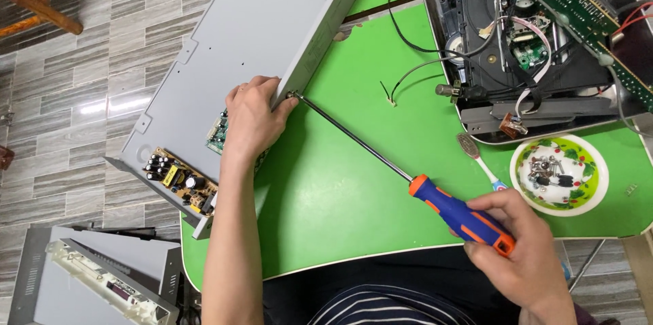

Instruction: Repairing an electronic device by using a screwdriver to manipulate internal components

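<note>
My left hand (250, 120) grips the near corner of a grey metal chassis (255, 32) that lies tilted across the left edge of the green table (340, 182). Circuit boards (180, 182) show at the chassis's open lower end. My right hand (524, 247) holds the blue and orange handle of a long screwdriver (449, 209). Its thin shaft runs up and left, and the tip touches the chassis corner right beside my left thumb.
An opened black disc player (537, 46) with exposed boards and wires sits at the top right. A small bowl (560, 174) holds screws, with a toothbrush (477, 159) beside it. Loose black wires (408, 46) lie on the table. Another grey device (95, 277) rests on the floor at lower left.
</note>
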